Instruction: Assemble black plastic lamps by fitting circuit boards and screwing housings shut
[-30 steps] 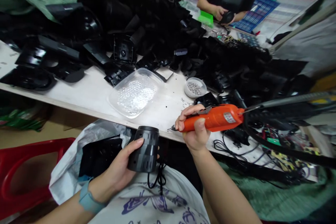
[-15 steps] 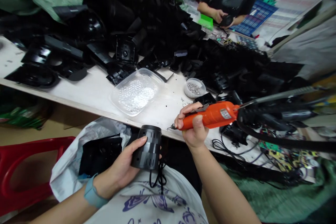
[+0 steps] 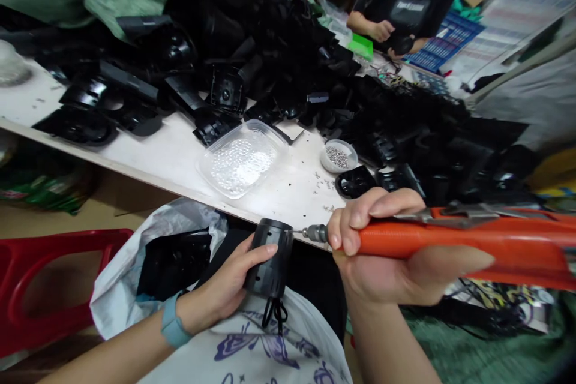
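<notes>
My left hand [image 3: 225, 279] is wrapped round a black plastic cylindrical housing [image 3: 271, 258], held just off the table's front edge above my lap. A bundled black cord [image 3: 275, 313] hangs from its lower end. In my right hand [image 3: 382, 264] lies an orange electric screwdriver [image 3: 450, 243], gripped near its front and pointing left. Its bit reaches the upper right side of the housing; whether a screw is at the tip is too small to tell. Near the hands, a small round tub [image 3: 339, 156] holds many small screws, and a clear plastic tray [image 3: 211, 177] lies on the table.
Black plastic parts [image 3: 279, 66] are heaped along the back of the white table [image 3: 153, 159]. A white bag [image 3: 112, 288] with black pieces hangs below the edge, beside a red stool [image 3: 18, 288]. Across the table, a person [image 3: 405, 18] handles a black part.
The screwdriver has come nearer the camera, and its bit now meets the housing instead of pointing at the table edge. My left hand has turned the housing slightly and shifted it right.
</notes>
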{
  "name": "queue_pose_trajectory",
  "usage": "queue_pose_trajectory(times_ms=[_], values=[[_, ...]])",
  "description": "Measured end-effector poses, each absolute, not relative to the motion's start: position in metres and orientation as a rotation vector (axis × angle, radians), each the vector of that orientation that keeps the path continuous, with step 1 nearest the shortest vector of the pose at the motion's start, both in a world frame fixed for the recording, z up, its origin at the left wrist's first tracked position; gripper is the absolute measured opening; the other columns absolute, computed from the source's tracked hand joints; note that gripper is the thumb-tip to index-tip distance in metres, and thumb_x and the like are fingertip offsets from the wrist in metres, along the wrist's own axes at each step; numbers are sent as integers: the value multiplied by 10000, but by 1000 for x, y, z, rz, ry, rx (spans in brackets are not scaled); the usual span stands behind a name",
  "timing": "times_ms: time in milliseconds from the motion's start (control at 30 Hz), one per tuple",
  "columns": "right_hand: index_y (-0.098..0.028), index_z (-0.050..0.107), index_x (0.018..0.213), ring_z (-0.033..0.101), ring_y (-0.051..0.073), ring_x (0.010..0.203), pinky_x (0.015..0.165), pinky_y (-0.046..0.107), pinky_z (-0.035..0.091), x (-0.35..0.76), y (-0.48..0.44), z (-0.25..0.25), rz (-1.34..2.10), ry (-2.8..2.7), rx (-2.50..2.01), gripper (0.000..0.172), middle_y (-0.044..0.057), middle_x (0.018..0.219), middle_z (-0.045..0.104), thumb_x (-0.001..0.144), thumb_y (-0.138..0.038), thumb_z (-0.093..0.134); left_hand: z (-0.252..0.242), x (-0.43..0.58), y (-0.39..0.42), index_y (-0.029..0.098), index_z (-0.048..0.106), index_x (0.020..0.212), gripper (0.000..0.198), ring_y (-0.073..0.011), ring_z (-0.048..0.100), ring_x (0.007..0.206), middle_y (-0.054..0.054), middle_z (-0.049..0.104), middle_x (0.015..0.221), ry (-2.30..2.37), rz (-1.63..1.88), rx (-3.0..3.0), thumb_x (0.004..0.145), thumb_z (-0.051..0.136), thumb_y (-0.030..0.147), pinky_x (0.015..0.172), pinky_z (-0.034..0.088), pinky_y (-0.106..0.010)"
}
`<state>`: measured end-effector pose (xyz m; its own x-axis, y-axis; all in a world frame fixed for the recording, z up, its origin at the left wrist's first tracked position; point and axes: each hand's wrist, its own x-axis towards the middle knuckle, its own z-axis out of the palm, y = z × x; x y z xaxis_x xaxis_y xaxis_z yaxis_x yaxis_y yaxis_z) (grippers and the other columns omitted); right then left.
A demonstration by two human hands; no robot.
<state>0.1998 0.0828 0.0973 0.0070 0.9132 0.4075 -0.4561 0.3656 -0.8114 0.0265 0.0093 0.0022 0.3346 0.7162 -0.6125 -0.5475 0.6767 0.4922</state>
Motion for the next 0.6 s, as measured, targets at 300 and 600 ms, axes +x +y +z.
queue_pose_trajectory(times_ms=[300,600], values=[[-223,685,908,511,100,420,421,298,491,186,73,99,1215,-1054,-541,496,-6,757,587,884,-717,660,9,32,13,218,736,1165,393,-226,628,958,-52,732,1089,945,845,300,821,842,374,867,473,-324],[-218,675,889,506,93,415,419,284,479,181,74,90,1243,-1083,-539,490,-11,755,586,883,-708,666,11,33,12,217,737,1172,401,-231,623,970,-44,727,1060,940,855,387,820,836,383,860,470,-310]])
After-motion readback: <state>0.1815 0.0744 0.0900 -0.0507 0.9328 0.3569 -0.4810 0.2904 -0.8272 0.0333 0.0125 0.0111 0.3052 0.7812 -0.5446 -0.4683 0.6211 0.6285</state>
